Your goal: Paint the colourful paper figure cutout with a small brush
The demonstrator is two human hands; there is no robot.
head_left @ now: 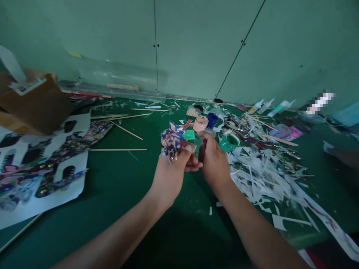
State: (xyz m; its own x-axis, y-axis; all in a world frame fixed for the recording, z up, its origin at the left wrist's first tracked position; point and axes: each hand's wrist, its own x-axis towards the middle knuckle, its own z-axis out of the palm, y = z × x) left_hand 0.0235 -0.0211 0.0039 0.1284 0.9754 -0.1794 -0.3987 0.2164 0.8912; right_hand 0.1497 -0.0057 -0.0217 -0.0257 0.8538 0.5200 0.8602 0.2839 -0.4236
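Over the middle of the green table, my left hand (182,160) is closed on a small painted cutout (172,138) with blue, reddish-brown and tan patches. The thumb lies on top of the cutout's lower edge. Close by on the right, my right hand (214,157) is closed around something whose dark red end (204,142) shows by the thumb; the rest is hidden by the fingers. Just beyond the hands stand an open jar of peach paint (201,123), a blue jar (212,120) and an open green paint jar (230,142).
White paper scraps (258,177) are heaped at the right, with scissors (242,132) behind them. Glue bottles (265,107) line the back. Thin wooden sticks (117,150) lie at the left, near a cardboard box (36,104) and decorated cutouts on white sheets (78,186).
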